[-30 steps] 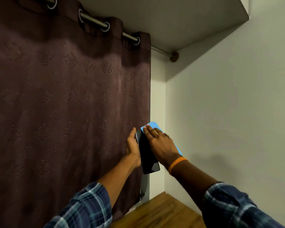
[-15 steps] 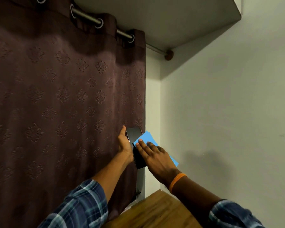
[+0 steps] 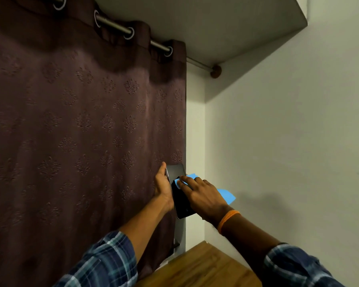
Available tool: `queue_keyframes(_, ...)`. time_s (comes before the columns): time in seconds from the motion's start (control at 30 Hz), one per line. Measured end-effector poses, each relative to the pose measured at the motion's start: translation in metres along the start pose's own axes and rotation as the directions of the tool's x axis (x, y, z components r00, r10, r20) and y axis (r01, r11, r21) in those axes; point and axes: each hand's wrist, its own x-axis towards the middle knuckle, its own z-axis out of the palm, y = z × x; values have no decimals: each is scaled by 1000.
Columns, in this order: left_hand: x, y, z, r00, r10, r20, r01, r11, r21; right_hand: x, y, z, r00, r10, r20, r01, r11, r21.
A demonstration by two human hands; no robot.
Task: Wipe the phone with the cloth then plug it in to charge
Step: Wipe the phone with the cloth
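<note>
Head view: left hand (image 3: 162,187) holds phone (image 3: 179,195), right hand (image 3: 203,196) presses cloth (image 3: 226,196) on it

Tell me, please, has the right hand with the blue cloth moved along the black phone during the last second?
Yes. The right hand and blue cloth slid down from the top end of the black phone, now bare.

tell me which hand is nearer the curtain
Left. The left hand grips the phone by its edge, directly against the curtain; the right hand presses the blue cloth on the screen, on the wall side.
</note>
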Motion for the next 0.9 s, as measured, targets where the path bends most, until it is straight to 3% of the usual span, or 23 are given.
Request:
queue_keyframes(0.1, -4, -3, -1, 1000, -5, 8, 4, 1000, 6, 11, 4, -7, 975, 221, -33, -209, 955, 210)
queue_keyframes(0.2, -5, -4, -6, 999, 12, 38, -12, 1000, -16, 25, 11, -17, 841, 531, -103, -428, 771, 472)
queue_keyframes(0.27, -5, -3, -7, 999, 22, 34, -20, 999, -44, 32, 16, -24, 749, 651, -122, -466, 649, 601)
queue_keyframes(0.37, -10, -1, -5, 999, 18, 27, -16, 997, -71, 41, 24, -30, 631, 775, -34, -523, 457, 719)
queue_keyframes(0.47, -13, 0, -4, 1000, 20, 20, -19, 997, -73, 40, 29, -28, 589, 799, 121, -550, 286, 785)
queue_keyframes(0.67, -8, 0, -13, 1000, 15, -17, -15, 999, -51, 27, 33, -18, 634, 671, 384, -625, 154, 765)
queue_keyframes(0.8, -5, 0, -12, 1000, 26, -8, -26, 998, -58, 20, 43, -18, 593, 726, 347, -592, 102, 800)
queue_keyframes(0.9, -5, 0, -11, 999, -3, 31, 4, 999, -32, 17, 49, -22, 594, 766, 248, -584, 198, 787)
